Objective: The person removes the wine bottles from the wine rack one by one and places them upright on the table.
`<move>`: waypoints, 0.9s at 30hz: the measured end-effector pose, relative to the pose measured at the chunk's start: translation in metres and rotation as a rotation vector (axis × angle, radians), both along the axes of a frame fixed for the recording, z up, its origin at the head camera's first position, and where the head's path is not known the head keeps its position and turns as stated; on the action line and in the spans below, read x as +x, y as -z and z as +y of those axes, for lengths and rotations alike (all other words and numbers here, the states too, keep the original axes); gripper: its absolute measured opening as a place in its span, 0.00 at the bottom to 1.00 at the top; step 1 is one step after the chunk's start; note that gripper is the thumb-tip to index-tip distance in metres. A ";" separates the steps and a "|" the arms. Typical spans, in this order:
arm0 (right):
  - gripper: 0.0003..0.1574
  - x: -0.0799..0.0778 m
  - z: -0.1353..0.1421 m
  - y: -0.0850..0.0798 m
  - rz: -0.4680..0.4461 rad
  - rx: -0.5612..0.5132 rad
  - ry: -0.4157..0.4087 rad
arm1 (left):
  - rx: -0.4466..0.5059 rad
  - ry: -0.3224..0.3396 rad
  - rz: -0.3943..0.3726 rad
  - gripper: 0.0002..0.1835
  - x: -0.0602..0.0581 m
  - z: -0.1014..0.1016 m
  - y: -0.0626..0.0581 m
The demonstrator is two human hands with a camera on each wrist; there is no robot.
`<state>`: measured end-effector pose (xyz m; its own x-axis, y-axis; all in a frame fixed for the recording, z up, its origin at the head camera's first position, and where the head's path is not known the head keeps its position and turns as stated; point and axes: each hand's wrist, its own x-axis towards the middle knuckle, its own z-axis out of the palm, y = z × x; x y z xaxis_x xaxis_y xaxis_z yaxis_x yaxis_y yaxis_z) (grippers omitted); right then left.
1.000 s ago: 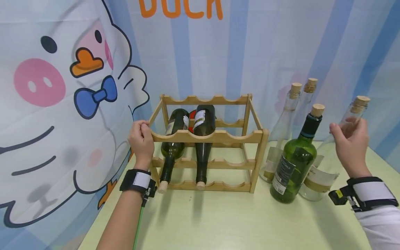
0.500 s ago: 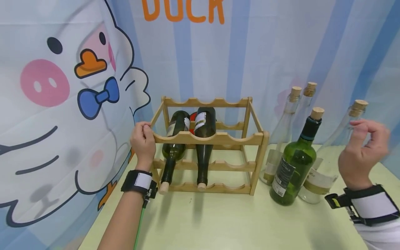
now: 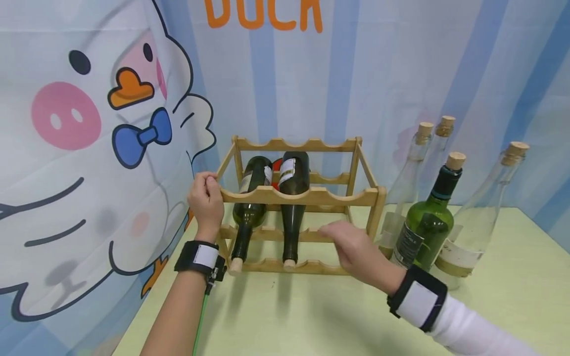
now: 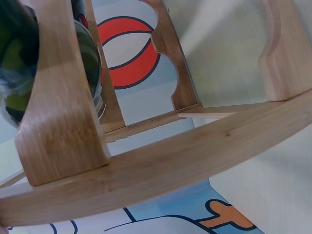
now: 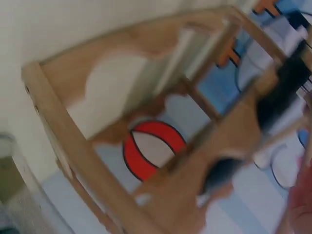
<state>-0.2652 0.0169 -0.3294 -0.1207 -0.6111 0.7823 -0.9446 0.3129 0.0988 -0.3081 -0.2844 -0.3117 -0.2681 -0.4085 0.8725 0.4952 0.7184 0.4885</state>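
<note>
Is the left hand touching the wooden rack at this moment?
Touching: the head view shows the left hand gripping the upper left front corner of the wooden rack.

free gap right of two racked bottles (image 3: 292,220), top rail (image 3: 317,196) above, upright bottles (image 3: 433,220) right of rack (image 3: 376,212)

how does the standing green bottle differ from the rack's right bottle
The green bottle stands on the table; the rack bottle lies neck towards the camera. The green bottle looks bright green with a dark label; the rack bottle, nearly black with a white label. Both are corked.
</note>
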 end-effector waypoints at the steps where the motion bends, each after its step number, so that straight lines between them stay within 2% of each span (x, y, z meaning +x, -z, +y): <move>1: 0.15 -0.004 -0.007 0.005 -0.011 0.054 0.033 | 0.000 -0.001 0.002 0.13 0.000 0.000 -0.001; 3: 0.19 -0.011 -0.018 0.013 -0.015 0.154 0.116 | 0.001 -0.003 0.004 0.13 0.000 0.000 -0.002; 5: 0.31 -0.017 -0.028 0.019 -0.007 0.244 0.211 | 0.002 -0.002 0.003 0.13 0.001 0.000 -0.002; 7: 0.41 -0.022 -0.035 0.023 0.006 0.301 0.287 | 0.001 -0.004 -0.001 0.13 0.001 0.000 -0.002; 9: 0.46 -0.026 -0.042 0.024 0.018 0.325 0.320 | 0.000 -0.004 -0.003 0.13 0.002 0.000 -0.002; 14: 0.48 -0.037 -0.057 0.025 0.074 0.340 0.307 | -0.004 -0.006 0.002 0.13 0.002 0.001 -0.002; 21: 0.37 -0.055 -0.071 0.028 0.158 0.394 0.240 | -0.011 -0.002 0.008 0.13 0.001 0.001 -0.002; 27: 0.32 -0.057 -0.070 0.032 0.250 0.372 0.173 | -0.011 -0.004 0.009 0.14 0.001 0.000 -0.001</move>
<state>-0.3219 -0.0527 -0.3610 -0.0815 -0.8425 0.5324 -0.8150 0.3638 0.4509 -0.3076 -0.2847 -0.3110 -0.2585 -0.3996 0.8795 0.4965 0.7260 0.4758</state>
